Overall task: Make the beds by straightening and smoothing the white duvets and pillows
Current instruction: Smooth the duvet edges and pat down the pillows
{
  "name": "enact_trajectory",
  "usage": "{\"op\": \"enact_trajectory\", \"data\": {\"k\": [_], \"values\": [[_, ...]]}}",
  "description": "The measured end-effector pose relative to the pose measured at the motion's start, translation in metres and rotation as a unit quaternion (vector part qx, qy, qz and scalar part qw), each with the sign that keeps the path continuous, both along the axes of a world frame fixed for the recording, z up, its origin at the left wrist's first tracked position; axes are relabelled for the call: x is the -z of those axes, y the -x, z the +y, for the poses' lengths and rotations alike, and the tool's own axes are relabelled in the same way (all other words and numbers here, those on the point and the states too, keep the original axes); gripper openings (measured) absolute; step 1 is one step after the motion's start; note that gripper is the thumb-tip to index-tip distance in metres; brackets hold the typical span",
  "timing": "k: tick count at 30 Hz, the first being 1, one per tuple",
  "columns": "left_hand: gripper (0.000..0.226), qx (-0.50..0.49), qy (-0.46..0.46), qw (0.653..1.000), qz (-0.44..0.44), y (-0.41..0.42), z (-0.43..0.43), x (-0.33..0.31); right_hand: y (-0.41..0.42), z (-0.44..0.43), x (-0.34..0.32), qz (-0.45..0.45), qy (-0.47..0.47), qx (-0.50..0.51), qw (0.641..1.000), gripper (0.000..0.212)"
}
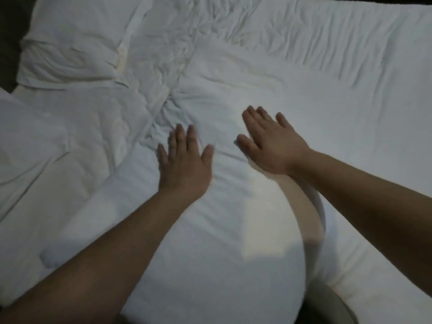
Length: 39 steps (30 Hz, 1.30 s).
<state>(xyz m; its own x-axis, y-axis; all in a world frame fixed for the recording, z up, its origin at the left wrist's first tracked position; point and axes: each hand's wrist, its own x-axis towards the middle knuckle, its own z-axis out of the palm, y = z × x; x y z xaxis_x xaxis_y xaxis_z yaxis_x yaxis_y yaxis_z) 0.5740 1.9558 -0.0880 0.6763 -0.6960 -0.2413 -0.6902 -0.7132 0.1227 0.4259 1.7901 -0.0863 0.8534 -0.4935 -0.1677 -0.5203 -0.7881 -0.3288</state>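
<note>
A white duvet (233, 218) covers the bed in front of me, fairly smooth near me and bunched into creases toward the upper left. My left hand (184, 160) lies flat on it, palm down, fingers apart, just right of the creased folds. My right hand (271, 146) also rests flat on the duvet, fingers stretched and angled up-left, holding nothing. A rumpled white pillow (72, 52) lies at the upper left. A second white pillow or folded edge (21, 136) sits at the far left.
A wrinkled white sheet (339, 50) stretches across the upper right. Dark floor or headboard shows at the top left corner (11, 24). A grey rounded object (327, 305) sits at the bottom edge near my body.
</note>
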Motion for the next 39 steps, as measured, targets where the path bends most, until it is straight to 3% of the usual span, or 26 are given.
{"op": "enact_trajectory", "data": {"k": [4,8,13,20,27,30,32,35,39], "values": [[0.080,0.141,0.032,0.988,-0.045,0.112,0.076,-0.020,0.042,0.037,-0.006,-0.026,0.073,-0.189,0.979,0.068],[0.084,0.206,0.022,0.975,-0.076,0.160,0.108,-0.004,0.062,0.045,0.007,-0.016,0.102,-0.256,0.961,0.066],[0.077,0.252,0.025,0.966,-0.058,0.161,0.125,0.041,0.065,0.021,0.030,0.018,0.141,-0.317,0.938,0.063],[0.072,0.257,0.091,0.961,-0.047,0.158,0.133,0.065,0.056,-0.064,0.061,0.058,0.138,-0.139,0.979,0.065],[0.073,0.274,0.097,0.956,-0.046,0.152,0.151,0.059,0.034,-0.082,0.062,0.099,0.108,0.004,0.989,0.072],[0.078,0.198,0.077,0.972,-0.104,0.127,0.155,0.035,0.015,-0.040,0.028,0.069,0.047,-0.025,0.996,0.071],[0.079,0.049,0.062,0.985,-0.154,0.088,0.147,0.021,0.000,0.012,0.010,0.011,0.068,-0.152,0.986,0.073],[0.080,-0.120,0.041,0.981,-0.147,0.027,0.137,0.013,-0.029,0.091,0.009,-0.039,0.104,-0.353,0.929,0.071],[0.079,-0.084,0.011,0.985,-0.150,0.009,0.152,0.050,-0.071,0.086,0.036,-0.037,0.153,-0.384,0.910,0.066]]}}
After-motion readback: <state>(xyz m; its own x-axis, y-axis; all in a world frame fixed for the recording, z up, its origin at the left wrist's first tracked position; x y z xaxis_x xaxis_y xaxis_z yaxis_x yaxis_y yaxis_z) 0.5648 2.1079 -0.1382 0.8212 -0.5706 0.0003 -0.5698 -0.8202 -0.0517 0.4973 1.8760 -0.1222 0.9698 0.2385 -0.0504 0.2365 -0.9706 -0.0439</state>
